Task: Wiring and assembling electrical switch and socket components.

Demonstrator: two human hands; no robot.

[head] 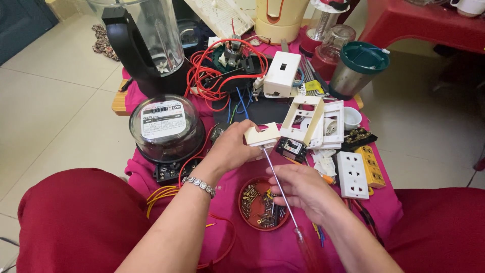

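Left hand (230, 147) pinches a small cream switch part (261, 135) mid-table, over the pink cloth (262, 247). Right hand (303, 189) has fingers curled around a screwdriver (278, 187), tip touching the part, above the screw dish (242, 202).

Bare forearms, dark red trousers — silver link bracelet (199, 185) on the left wrist.
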